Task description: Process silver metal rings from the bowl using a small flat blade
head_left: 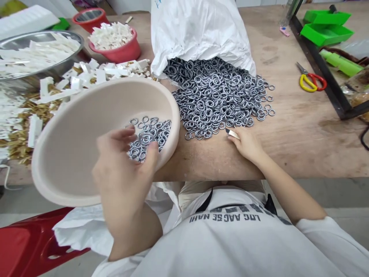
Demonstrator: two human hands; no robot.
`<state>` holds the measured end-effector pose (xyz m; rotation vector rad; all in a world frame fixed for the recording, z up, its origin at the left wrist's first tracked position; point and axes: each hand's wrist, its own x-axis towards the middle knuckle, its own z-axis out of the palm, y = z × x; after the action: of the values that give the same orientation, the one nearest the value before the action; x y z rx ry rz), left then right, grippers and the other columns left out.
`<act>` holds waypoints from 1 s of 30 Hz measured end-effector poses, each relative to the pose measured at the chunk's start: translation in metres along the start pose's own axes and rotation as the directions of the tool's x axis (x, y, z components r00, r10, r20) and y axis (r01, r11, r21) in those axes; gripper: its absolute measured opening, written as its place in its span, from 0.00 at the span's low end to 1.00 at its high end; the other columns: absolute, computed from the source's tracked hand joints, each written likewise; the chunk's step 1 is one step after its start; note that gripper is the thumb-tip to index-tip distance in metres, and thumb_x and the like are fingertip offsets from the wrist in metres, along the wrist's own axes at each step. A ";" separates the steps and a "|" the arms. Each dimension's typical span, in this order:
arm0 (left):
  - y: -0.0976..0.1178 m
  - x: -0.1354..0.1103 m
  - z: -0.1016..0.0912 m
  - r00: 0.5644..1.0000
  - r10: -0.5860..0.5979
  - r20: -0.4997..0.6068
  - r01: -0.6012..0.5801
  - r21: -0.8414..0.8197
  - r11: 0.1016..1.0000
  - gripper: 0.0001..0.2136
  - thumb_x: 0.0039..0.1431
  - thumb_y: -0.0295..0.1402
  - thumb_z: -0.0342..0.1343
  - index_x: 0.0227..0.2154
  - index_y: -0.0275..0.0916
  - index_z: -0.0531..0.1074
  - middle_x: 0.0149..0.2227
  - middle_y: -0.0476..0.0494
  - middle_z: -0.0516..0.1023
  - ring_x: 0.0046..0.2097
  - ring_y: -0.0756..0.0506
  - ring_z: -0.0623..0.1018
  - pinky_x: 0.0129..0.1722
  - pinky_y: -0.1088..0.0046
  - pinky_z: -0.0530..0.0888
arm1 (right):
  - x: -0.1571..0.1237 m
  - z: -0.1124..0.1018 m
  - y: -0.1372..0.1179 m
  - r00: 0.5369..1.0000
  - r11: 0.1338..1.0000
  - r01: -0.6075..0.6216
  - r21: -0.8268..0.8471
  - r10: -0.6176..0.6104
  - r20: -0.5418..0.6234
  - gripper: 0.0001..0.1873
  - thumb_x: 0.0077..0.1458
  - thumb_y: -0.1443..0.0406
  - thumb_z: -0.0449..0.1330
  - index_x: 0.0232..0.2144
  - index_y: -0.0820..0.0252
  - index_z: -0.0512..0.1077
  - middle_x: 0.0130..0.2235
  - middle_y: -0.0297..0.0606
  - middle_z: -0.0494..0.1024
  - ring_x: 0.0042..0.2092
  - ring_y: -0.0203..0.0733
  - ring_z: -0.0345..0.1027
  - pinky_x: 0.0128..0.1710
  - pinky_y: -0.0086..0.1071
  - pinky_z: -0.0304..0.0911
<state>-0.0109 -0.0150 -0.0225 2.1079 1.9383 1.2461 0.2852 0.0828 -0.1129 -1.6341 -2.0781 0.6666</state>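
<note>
My left hand (123,165) is over a tilted beige plastic basin (72,142), slightly blurred. Its thumb and fingers are apart, and I see nothing held between them. Grey metal rings (157,132) lie in the basin's right side, just beyond the fingertips. On the wooden table, my right hand (248,144) is closed on a small white piece with a dark tip (233,134). This hand rests at the near edge of a large heap of the same grey rings (219,96), which spreads from the mouth of a white sack (198,30).
Scissors (313,82) with red and yellow handles lie right, by a dark metal frame (319,65). Green trays (325,34) stand behind it. White pieces fill a red bowl (121,52) and a steel basin (83,48) at left. A red stool (25,242) stands below.
</note>
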 end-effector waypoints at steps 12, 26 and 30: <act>0.054 -0.015 0.089 0.725 0.155 0.671 0.364 -0.564 0.742 0.10 0.70 0.40 0.51 0.40 0.39 0.72 0.34 0.46 0.80 0.35 0.48 0.78 0.37 0.73 0.73 | -0.056 -0.035 -0.041 0.967 0.792 0.173 0.585 -0.249 0.051 0.10 0.63 0.60 0.61 0.31 0.57 0.70 0.31 0.32 0.69 0.34 0.37 0.61 0.36 0.32 0.56; 0.052 -0.027 0.099 0.788 0.000 0.615 0.496 -0.636 0.591 0.12 0.61 0.41 0.63 0.30 0.37 0.75 0.26 0.47 0.79 0.28 0.49 0.77 0.31 0.75 0.73 | -0.068 -0.019 -0.044 0.999 0.749 0.040 0.661 -0.037 -0.019 0.13 0.59 0.53 0.64 0.38 0.55 0.71 0.31 0.32 0.72 0.33 0.38 0.63 0.33 0.32 0.58; 0.052 -0.028 0.101 0.790 0.000 0.613 0.490 -0.633 0.599 0.12 0.60 0.41 0.64 0.29 0.37 0.76 0.26 0.47 0.80 0.28 0.49 0.77 0.31 0.75 0.73 | -0.066 -0.019 -0.043 1.000 0.732 0.007 0.682 -0.014 0.005 0.14 0.64 0.52 0.59 0.36 0.56 0.71 0.30 0.32 0.72 0.32 0.38 0.64 0.34 0.32 0.59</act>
<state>0.0901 -0.0022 -0.0795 1.4142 1.0765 0.9632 0.2780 0.0120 -0.0732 -1.1732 -1.5420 1.2559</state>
